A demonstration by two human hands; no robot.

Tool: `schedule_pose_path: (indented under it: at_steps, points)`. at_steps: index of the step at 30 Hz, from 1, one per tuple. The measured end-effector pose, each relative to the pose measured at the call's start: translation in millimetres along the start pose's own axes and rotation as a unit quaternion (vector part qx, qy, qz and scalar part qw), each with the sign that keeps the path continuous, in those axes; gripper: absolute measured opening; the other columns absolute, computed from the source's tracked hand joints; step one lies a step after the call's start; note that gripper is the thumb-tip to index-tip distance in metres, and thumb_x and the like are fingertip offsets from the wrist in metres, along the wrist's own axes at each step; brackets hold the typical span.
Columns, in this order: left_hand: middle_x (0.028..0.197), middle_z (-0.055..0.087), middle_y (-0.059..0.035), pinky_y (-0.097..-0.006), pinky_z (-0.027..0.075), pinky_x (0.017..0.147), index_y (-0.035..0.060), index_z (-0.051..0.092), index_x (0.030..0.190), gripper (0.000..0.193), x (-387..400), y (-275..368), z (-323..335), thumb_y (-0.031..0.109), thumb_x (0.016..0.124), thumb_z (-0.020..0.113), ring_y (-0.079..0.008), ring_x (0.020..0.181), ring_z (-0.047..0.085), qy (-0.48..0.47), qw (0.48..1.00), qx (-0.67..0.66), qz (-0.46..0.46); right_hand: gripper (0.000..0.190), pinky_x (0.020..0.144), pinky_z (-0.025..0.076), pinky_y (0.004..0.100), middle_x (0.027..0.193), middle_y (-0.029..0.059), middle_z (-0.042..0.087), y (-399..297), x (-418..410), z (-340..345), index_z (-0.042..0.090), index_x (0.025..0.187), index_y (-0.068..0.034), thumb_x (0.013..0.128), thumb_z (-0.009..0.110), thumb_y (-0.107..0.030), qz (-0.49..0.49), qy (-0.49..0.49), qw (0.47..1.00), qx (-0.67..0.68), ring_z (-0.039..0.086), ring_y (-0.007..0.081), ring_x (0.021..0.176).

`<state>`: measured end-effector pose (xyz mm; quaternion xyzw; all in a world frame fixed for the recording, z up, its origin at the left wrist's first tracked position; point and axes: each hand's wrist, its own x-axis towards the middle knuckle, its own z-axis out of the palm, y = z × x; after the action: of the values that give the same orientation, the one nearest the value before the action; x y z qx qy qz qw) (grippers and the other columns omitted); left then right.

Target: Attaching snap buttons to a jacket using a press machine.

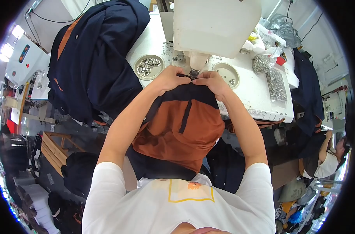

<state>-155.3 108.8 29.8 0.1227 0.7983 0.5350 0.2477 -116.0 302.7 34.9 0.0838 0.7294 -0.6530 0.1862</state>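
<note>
A navy garment with a rust-brown lining (177, 122) lies across my lap and reaches up to a snap-fastening press (217, 26). My left hand (170, 79) pinches the garment's dark edge (184, 76) just left of the press's metal head (194, 73). On the other side, my right hand (211, 83) grips the same edge between thumb and fingers. Directly under the metal head, the cloth hides the lower die. A round dish (139, 75) full of metal snap parts sits beyond my left hand. To the right, another round dish (234, 73) holds a few small metal parts.
A large pile of navy garments (98, 58) covers the table's left side. Clear bags of metal parts (275, 84) lie on the white table (253, 101) at right. A printed ruler scale runs along its front edge. Another person (326, 161) sits far right; a wooden stool (53, 150) stands left.
</note>
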Motion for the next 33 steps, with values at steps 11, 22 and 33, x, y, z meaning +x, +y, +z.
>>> schedule_pose_path:
  at_steps: [11, 22, 33]
  points:
    - [0.079, 0.062, 0.0002, -0.0219, 0.041, 0.066, 0.003, 0.065, 0.08, 0.011, 13.8, -8.8, -8.8, 0.011, 0.08, 0.073, -0.0072, 0.075, 0.054, -0.079, 0.993, -0.084, 0.001, 0.013, 0.062, 0.043, 0.0236, 0.074, -0.0002, 0.061, 0.7, 5.4, -2.7, 0.063, 0.078, -0.005, 0.078, 0.074, -0.011, 0.001, 0.005, 0.999, -0.045, 0.056, 0.0075, 0.069]
    - [0.079, 0.061, -0.0002, -0.0228, 0.04, 0.066, 0.0032, 0.065, 0.081, 0.011, 28.6, -16.5, -13.7, 0.01, 0.078, 0.072, -0.0083, 0.075, 0.053, -0.123, 0.989, -0.086, -0.01, 0.018, 0.059, 0.037, 0.0236, 0.071, -0.0022, 0.058, -3.2, 6.7, -5.7, 0.063, 0.079, -0.003, 0.077, 0.076, -0.015, 0.0, -0.012, 0.997, -0.076, 0.049, 0.0068, 0.065]
    - [0.066, 0.052, 0.0033, -0.0236, 0.029, 0.048, 0.0056, 0.059, 0.072, 0.013, 29.2, -11.4, -8.5, 0.01, 0.076, 0.071, -0.0054, 0.058, 0.044, -0.079, 0.996, -0.03, -0.009, 0.023, 0.074, 0.039, 0.0268, 0.077, 0.0032, 0.059, -16.5, 9.2, -7.2, 0.064, 0.083, -0.001, 0.074, 0.077, -0.017, 0.021, -0.033, 0.995, -0.095, 0.053, 0.0126, 0.078]
